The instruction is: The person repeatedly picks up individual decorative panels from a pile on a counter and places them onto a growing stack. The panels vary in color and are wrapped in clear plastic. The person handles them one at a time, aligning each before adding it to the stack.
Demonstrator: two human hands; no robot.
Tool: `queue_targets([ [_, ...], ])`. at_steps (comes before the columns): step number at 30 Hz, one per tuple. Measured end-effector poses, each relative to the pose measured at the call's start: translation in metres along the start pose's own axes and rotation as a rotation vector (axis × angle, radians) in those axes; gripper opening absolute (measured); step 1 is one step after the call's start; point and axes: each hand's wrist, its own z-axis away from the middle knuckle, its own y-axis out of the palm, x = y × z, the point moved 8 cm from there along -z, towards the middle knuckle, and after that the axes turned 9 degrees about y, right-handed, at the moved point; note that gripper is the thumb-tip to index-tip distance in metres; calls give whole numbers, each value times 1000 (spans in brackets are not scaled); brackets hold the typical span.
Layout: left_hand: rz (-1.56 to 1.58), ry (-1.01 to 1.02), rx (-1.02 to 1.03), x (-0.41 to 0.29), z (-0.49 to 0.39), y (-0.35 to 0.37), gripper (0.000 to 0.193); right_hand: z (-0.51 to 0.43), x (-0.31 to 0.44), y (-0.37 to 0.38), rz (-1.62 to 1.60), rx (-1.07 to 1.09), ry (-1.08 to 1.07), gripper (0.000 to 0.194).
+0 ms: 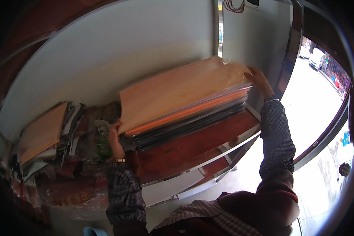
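Note:
A large tan sheet (177, 91), perhaps paper or card, spans the space between my hands. My left hand (116, 143) grips its near left corner, thumb along the edge. At the far right end, my right hand (258, 80) holds the sheet's edge, which looks wrinkled and shiny there. Orange sheets (188, 110) lie directly beneath it. Below those comes a thick stack of dark sheets (191, 126) in what looks like clear plastic. The pile rests on a reddish-brown tabletop (177, 159) with a metal rim. How many sheets my fingers hold cannot be made out.
Left of the pile are another stack of folded sheets (42, 135), a green bag (103, 144) and red plastic packaging (73, 194). A pale wall (135, 44) stands behind. On the right, a doorway opens onto a bright street (315, 88). A light blue container (94, 231) sits low in view.

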Motion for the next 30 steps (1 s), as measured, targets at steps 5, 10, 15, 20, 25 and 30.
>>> queue_targets([
  [5,-140,129,135,-17,3,27,49,-9,-65,-15,496,-228,57,37],
  [10,-348,255,135,-38,5,39,54,0,-75,-13,551,-260,141,33],
  [15,-413,205,90,-43,5,44,34,7,-55,-5,785,-405,-91,32],
  [20,-372,293,67,-51,1,45,29,7,-83,3,560,-321,144,34],
  [25,-393,209,-9,-47,0,41,29,20,-72,11,498,-325,143,36],
  [30,-452,247,-49,-55,-1,42,28,18,-76,10,551,-332,130,37],
])
